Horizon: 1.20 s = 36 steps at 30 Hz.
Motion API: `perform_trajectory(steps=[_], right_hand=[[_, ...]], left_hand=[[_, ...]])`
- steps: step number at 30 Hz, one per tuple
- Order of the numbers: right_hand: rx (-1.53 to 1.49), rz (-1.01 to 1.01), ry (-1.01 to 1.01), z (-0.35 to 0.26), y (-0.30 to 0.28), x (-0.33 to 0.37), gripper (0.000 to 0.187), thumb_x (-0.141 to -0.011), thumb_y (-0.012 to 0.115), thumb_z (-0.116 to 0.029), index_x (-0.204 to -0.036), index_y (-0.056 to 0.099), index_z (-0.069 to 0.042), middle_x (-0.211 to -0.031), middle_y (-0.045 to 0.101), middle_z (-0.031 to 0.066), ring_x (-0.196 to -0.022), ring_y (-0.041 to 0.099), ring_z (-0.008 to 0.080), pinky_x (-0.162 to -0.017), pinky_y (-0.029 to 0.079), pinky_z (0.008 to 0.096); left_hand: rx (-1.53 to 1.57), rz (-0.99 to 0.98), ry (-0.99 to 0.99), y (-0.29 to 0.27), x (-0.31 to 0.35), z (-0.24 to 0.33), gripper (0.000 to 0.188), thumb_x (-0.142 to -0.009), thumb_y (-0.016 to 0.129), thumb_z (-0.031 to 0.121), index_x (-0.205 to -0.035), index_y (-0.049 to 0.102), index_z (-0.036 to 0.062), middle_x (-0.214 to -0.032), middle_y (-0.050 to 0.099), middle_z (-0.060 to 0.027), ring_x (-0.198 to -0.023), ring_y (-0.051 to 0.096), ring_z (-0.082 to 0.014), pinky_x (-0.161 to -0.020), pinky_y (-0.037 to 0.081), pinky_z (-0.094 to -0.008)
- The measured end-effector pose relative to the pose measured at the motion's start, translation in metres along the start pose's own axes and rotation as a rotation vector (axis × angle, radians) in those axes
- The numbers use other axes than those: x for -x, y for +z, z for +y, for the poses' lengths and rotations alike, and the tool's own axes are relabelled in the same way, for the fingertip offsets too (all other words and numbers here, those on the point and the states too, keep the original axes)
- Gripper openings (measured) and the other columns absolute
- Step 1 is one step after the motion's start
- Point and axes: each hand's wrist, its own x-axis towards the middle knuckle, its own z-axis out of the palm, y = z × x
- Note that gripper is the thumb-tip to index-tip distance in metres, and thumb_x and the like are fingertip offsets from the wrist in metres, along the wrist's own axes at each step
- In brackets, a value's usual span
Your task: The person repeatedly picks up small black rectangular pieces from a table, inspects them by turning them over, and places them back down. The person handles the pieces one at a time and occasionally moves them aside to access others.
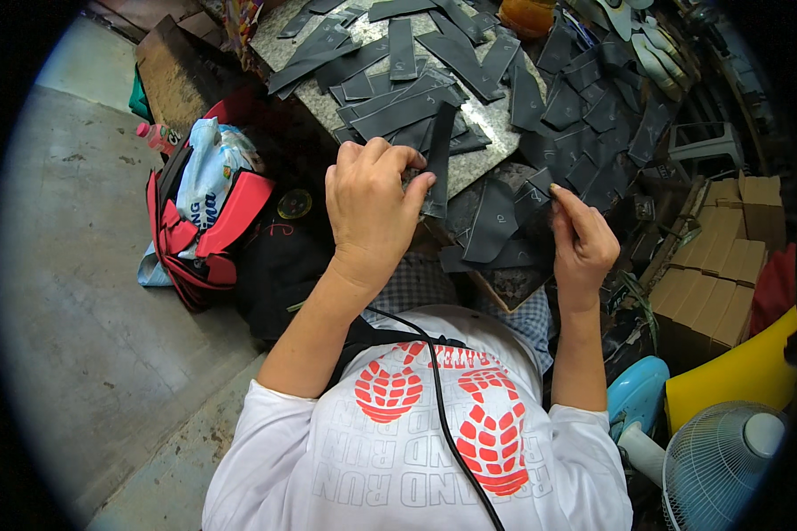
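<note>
My left hand (pixel 372 203) pinches a long, narrow strip (pixel 440 157) of dark grey, leather-like sheet between thumb and fingers. The strip stands tilted at the near edge of a speckled stone slab (pixel 491 133). To the right, my right hand (pixel 584 243) has its thumb and forefinger drawn together at the corner of a small dark piece (pixel 533 195). Its other fingers are curled in. Below that corner lies a wider cut piece (pixel 491 221) with a pale mark. Loose strips (pixel 407 111) of the same sheet overlap in a heap on the slab.
More dark cut pieces (pixel 584 115) pile up right of the slab. Brown cardboard boxes (pixel 708 274) and a white fan (pixel 722 465) stand at the right. A red-and-black bag (pixel 239 217) sits at the left. A black cable (pixel 443 398) runs down my shirt.
</note>
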Motion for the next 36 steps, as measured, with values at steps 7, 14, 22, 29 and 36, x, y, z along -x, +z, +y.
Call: perform_trajectory(steps=[7, 14, 22, 29, 36], right_hand=[[-0.194, 0.141, 0.118, 0.002, 0.006, 0.005, 0.023, -0.085, 0.072, 0.003, -0.108, 0.073, -0.001, -0.101, 0.072, 0.0130, -0.090, 0.070, 0.0193, -0.081, 0.053, 0.0270], [-0.695, 0.307, 0.405, 0.008, 0.018, -0.010, 0.023, -0.087, 0.073, 0.001, -0.111, 0.072, 0.001, -0.104, 0.072, 0.0060, -0.089, 0.066, 0.0108, -0.079, 0.054, 0.0243], [-0.916, 0.330, 0.572, 0.011, 0.025, -0.030, 0.021, -0.085, 0.073, 0.004, -0.105, 0.071, -0.004, -0.097, 0.070, 0.0026, -0.085, 0.066, 0.0095, -0.072, 0.054, 0.0231], [-0.926, 0.286, 0.626, 0.011, 0.017, -0.030, 0.045, -0.084, 0.070, 0.008, -0.125, 0.058, -0.007, -0.105, 0.064, 0.0028, -0.090, 0.064, 0.0105, -0.076, 0.054, 0.0240], [-1.225, 0.408, 0.302, 0.012, -0.021, -0.062, 0.056, -0.088, 0.053, 0.011, -0.139, 0.044, -0.011, -0.110, 0.063, 0.0116, -0.097, 0.065, 0.0254, -0.088, 0.055, 0.0398]], left_hand=[[0.271, 0.032, -0.039, -0.006, -0.002, -0.001, 0.010, -0.081, 0.074, 0.009, -0.086, 0.067, 0.0043, -0.082, 0.062, -0.0028, -0.081, 0.057, -0.0186, -0.073, 0.046, -0.0322], [0.861, -0.047, -0.390, -0.013, -0.010, -0.007, 0.010, -0.092, 0.066, 0.006, -0.097, 0.059, 0.0000, -0.070, 0.059, 0.0020, -0.062, 0.045, -0.0014, -0.059, 0.037, -0.0203], [1.086, -0.207, -0.379, -0.023, -0.004, 0.004, 0.014, -0.093, 0.066, 0.007, -0.105, 0.063, 0.0001, -0.085, 0.065, -0.0008, -0.074, 0.056, -0.0038, -0.068, 0.045, -0.0195], [0.900, -0.611, -0.102, 0.024, 0.009, 0.046, 0.025, -0.094, 0.061, 0.000, -0.117, 0.050, -0.0008, -0.109, 0.069, -0.0164, -0.102, 0.071, -0.0230, -0.084, 0.053, -0.0307], [0.785, -0.460, -0.001, 0.024, 0.011, 0.049, 0.030, -0.094, 0.060, 0.001, -0.123, 0.051, 0.0015, -0.100, 0.071, -0.0170, -0.095, 0.073, -0.0265, -0.080, 0.054, -0.0328]])
